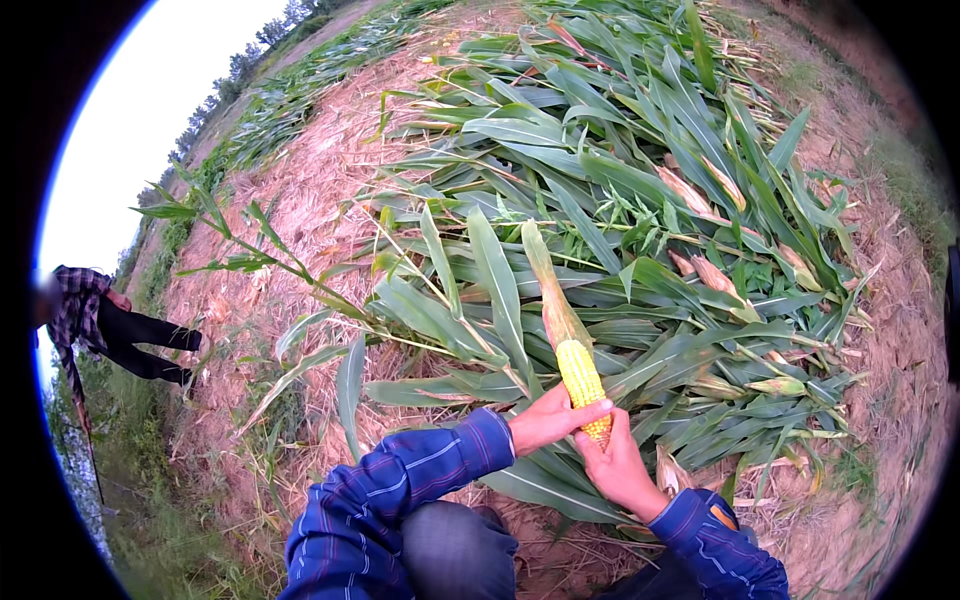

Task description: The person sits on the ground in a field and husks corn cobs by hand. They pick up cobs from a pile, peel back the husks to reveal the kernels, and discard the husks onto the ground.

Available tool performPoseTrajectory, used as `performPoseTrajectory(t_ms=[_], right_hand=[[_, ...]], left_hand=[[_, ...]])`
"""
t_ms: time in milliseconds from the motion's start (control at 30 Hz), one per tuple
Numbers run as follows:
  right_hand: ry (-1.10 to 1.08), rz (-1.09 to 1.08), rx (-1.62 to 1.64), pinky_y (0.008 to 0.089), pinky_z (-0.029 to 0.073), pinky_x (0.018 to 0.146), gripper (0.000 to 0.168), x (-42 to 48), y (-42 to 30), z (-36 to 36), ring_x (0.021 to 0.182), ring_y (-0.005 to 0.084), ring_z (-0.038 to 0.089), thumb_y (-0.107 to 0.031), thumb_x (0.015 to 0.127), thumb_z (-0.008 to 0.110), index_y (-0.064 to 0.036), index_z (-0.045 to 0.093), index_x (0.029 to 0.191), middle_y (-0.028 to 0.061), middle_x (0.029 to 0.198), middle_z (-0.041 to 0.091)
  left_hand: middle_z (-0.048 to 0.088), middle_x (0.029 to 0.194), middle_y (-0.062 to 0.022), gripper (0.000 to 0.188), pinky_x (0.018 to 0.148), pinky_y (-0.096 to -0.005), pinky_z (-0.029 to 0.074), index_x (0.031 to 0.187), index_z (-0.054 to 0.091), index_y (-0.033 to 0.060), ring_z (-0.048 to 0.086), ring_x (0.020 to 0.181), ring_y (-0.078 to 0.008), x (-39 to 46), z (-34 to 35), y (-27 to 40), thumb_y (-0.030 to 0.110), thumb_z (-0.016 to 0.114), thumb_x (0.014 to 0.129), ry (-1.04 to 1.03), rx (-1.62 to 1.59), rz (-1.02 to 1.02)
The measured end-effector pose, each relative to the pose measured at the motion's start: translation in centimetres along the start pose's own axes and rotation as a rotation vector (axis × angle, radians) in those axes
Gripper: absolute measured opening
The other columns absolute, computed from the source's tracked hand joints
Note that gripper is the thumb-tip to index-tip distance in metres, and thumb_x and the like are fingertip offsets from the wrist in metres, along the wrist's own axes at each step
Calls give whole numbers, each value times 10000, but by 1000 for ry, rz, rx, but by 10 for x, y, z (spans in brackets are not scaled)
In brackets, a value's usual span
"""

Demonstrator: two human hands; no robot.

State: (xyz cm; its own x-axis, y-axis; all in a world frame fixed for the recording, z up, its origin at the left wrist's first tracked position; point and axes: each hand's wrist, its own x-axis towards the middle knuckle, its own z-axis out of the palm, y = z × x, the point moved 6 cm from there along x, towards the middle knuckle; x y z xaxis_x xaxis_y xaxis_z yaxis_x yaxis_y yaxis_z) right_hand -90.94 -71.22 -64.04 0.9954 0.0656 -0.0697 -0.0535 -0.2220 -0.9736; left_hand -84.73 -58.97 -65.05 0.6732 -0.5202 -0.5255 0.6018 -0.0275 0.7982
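Note:
A yellow ear of corn (580, 373) is gripped between my two hands, its kernels largely bare. A strip of green and tan husk (564, 307) still hangs on its far end, pointing away from me. My left hand (550, 421) holds the ear from the left, the thumb laid across it. Around the near end on the right, my right hand (619, 463) closes with its thumb and fingers. Just beneath both hands spread long green corn leaves (547, 491). A pale husk (670, 474) lies close by my right wrist.
Cut corn stalks (600, 157) lie heaped ahead, with several husked-in ears (714, 276) at the right side. One leafy stalk (337, 301) sticks out leftward. A person (124, 319) in a plaid shirt stands at far left, holding a long thin stick. Straw-strewn soil (300, 202) surrounds the heap.

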Motion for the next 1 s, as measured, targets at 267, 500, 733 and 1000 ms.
performPoseTrajectory(t_ms=[267, 500, 733, 1000], right_hand=[[-453, 128, -497, 411, 566, 766, 349, 0, 5, -52, 842, 315, 741, -368, 940, 702, -57, 741, 1093, 117, 910, 774], [-49, 214, -591, 499, 533, 889, 467, 35, 59, -122, 993, 412, 687, -280, 911, 737, 39, 613, 1227, 237, 1098, 698], [141, 141, -875, 459, 455, 1061, 724, 52, 91, -153, 1272, 397, 513, -182, 802, 830, 35, 479, 1397, 210, 1360, 507], [-39, 245, -1053, 440, 425, 1127, 921, 57, 146, -147, 1362, 368, 469, -174, 706, 879, 4, 420, 1485, 184, 1503, 451]], left_hand=[[669, 863, -75, 393, 465, -277, 495, 1245, 558, 47, 636, 635, -138, -23, -112, 3, 275, 694, 955, 165, -7, -530], [382, 1495, -366, 972, 1140, -425, 483, 1571, 178, -83, 548, 1338, -361, -61, -202, 399, 414, 739, 952, 491, -225, 883], [565, 1392, -241, 837, 1062, -388, 506, 1537, 307, -73, 618, 1235, -273, 13, -76, 213, 213, 791, 916, 277, 461, 469], [691, 1102, -222, 607, 951, -411, 556, 1318, 573, -60, 697, 1050, -357, 60, -28, 13, 253, 791, 846, -45, 1247, 190]])
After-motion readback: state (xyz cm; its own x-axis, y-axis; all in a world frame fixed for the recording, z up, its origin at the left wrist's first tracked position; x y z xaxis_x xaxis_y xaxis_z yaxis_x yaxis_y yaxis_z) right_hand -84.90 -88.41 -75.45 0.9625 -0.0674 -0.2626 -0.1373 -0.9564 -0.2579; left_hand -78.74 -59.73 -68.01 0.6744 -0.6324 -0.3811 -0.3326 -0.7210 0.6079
